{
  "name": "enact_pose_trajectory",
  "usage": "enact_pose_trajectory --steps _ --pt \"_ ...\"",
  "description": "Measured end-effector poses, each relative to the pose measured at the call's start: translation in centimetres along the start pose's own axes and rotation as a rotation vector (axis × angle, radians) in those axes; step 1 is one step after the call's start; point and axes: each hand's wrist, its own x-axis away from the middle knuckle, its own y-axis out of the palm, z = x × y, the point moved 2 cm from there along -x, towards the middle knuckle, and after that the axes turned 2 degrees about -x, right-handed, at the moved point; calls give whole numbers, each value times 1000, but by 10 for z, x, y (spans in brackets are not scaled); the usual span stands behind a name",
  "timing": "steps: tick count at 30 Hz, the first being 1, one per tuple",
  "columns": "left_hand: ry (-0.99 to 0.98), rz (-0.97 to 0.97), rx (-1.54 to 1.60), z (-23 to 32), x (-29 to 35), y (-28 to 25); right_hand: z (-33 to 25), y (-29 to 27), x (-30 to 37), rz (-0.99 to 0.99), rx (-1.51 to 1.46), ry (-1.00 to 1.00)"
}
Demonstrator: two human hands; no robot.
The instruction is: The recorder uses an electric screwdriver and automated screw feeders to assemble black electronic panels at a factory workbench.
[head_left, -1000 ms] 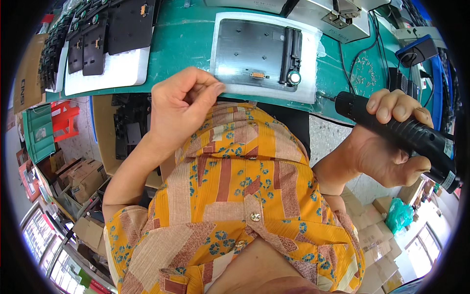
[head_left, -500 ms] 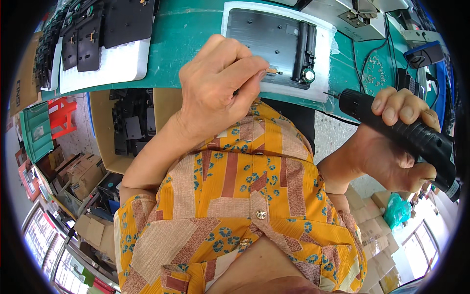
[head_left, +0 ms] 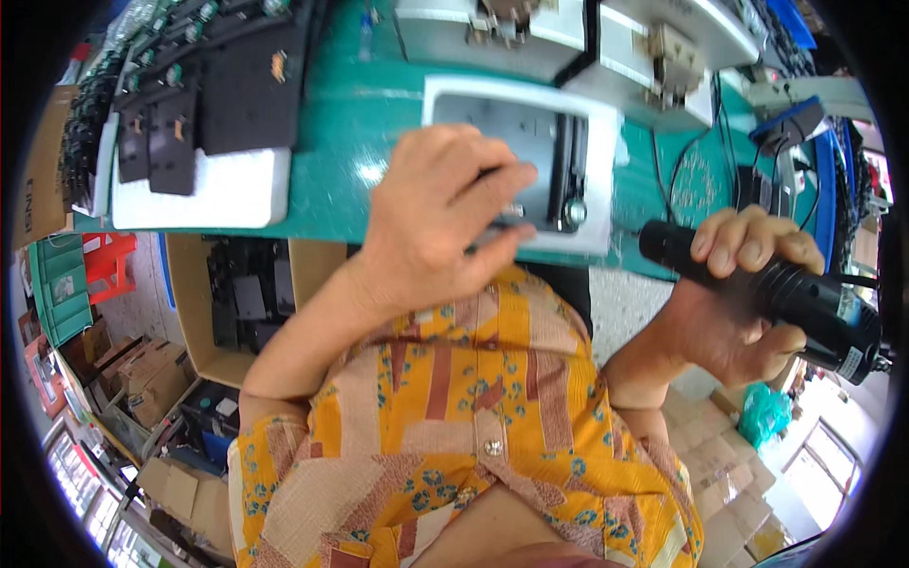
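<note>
The black panel (head_left: 535, 137) is lying on the white pad (head_left: 603, 170), likely for cushioning, the left hand (head_left: 440, 213) reaching over it, thumb and forefinger apart, while the right hand (head_left: 724, 317) is curling its fingers around a screwdriver (head_left: 795, 295) right of the pad, apparently for control.

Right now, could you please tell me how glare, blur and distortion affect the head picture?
In the head view, glare whitens a spot on the green table, just left of the left hand; also in the head view, that hand's fine detail looks soft, the window at lower right is washed out, and straight edges bend toward the dark rim.
</note>
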Motion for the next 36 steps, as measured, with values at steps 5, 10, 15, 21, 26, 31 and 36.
enact_pose_trajectory --steps 5,10,15,21,26,31,36 --pt "-111 -194 -6 0 5 3 -1 13 -25 -56 -103 -23" --pt "-160 -213 27 2 1 6 15 38 -66 35 -361 -12" --pt "-173 -213 48 1 -2 5 28 27 -115 -313 -169 -33" --pt "-195 -222 64 0 -1 5 51 37 -133 -371 -177 -49" --pt "-188 -225 80 -2 -1 5 67 58 -137 -430 -197 -52" --pt "-189 -221 84 -2 1 4 71 60 -139 -448 -183 -45" --pt "-183 -217 97 -3 3 4 73 64 -138 -463 -183 -44"
